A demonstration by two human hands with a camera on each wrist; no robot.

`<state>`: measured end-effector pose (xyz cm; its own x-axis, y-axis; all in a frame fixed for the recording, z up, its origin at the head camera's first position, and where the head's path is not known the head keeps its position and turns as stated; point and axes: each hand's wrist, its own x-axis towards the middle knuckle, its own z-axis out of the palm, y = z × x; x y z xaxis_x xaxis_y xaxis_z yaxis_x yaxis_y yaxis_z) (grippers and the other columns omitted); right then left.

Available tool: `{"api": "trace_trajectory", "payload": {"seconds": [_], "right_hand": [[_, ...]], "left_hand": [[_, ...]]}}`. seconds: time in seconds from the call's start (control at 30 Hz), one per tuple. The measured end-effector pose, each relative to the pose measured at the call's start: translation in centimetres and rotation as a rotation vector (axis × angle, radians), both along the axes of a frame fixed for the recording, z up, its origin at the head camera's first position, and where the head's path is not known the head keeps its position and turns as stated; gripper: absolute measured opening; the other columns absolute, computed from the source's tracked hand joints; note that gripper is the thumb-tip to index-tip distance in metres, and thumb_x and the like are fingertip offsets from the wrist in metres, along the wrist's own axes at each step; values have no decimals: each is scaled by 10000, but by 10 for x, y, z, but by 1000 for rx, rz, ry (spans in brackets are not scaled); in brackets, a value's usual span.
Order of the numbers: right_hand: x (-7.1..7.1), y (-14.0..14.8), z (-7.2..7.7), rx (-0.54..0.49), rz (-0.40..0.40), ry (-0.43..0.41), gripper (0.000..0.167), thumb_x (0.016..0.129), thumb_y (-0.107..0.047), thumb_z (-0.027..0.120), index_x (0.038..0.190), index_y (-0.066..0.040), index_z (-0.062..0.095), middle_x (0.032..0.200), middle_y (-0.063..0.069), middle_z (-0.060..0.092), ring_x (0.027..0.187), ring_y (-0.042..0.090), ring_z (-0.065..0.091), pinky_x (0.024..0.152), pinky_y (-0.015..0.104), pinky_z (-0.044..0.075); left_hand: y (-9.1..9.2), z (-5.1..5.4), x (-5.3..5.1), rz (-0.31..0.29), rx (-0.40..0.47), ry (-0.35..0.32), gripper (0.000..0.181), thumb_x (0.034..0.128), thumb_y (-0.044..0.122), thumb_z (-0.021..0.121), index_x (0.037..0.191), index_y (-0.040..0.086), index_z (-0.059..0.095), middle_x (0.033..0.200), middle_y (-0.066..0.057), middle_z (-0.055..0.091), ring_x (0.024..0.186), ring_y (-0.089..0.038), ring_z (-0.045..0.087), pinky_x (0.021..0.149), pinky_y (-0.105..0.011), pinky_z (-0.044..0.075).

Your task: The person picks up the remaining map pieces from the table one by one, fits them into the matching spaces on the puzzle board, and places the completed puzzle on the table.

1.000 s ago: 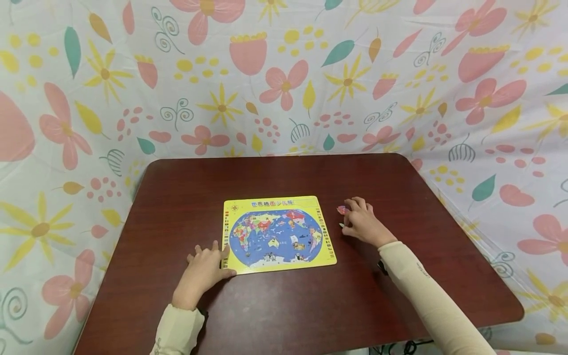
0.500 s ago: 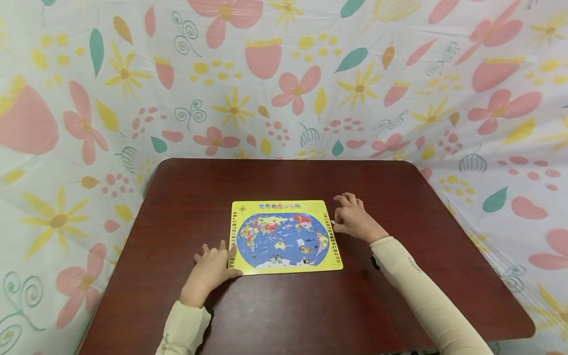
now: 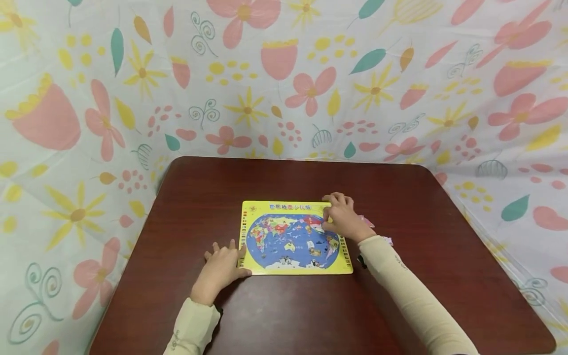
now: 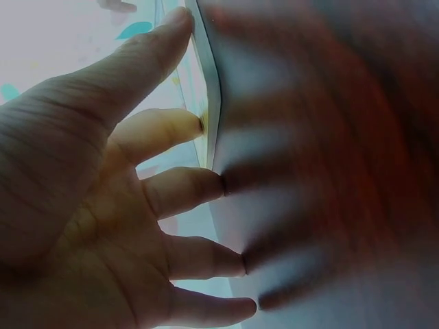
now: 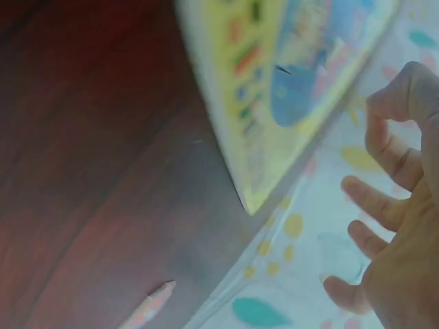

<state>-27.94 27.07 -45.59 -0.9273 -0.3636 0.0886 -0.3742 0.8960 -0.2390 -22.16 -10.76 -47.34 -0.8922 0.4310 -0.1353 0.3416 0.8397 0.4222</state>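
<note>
The yellow-bordered world map board (image 3: 284,271) lies flat on the table. Spread fingers of my left hand (image 3: 222,268) rest at its lower left corner; the left wrist view shows the thumb and index finger of that hand (image 4: 103,185) at the board's edge (image 4: 214,103). My right hand (image 3: 343,219) is over the map's upper right part. Its thumb and index finger are pinched together in the right wrist view, the other fingers of the hand (image 5: 398,226) apart. A small light piece (image 3: 330,221) shows slightly at those fingertips, mostly hidden.
A pink piece (image 3: 366,221) lies on the brown table (image 3: 275,315) right of the board, beside the right wrist. Another pale piece (image 3: 388,240) shows past the right sleeve. A floral cloth (image 3: 266,98) hangs behind the table.
My right hand has moved left with the small piece, from beside the board to above the map, uncovering pink pieces. My left hand has stayed at the corner. The head view has shifted.
</note>
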Motion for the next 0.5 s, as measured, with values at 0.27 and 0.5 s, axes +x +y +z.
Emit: {"api": "trace_trajectory", "payload": {"seconds": [0.27,0.5], "right_hand": [[-4,-3,4,-12,52,-80,54,850,-186,805,833,-165,759,1391,237,503,1352,481,267,1009,740,203],[-7,-16,-12,63,68,-124,137,905,-157,776,770,-141,783,1327,200,573,1329,473,339,986,686,288]], "left_hand": [[0,3,-1,12,-4,27,703,826,376,846,1415,76,605,1460,-344,454,1255,-742,317,923,-802,332],[1,-2,-1,15,1,11,704,819,375,851,1410,76,611,1459,-340,457,1262,-740,311,934,-809,313]]}}
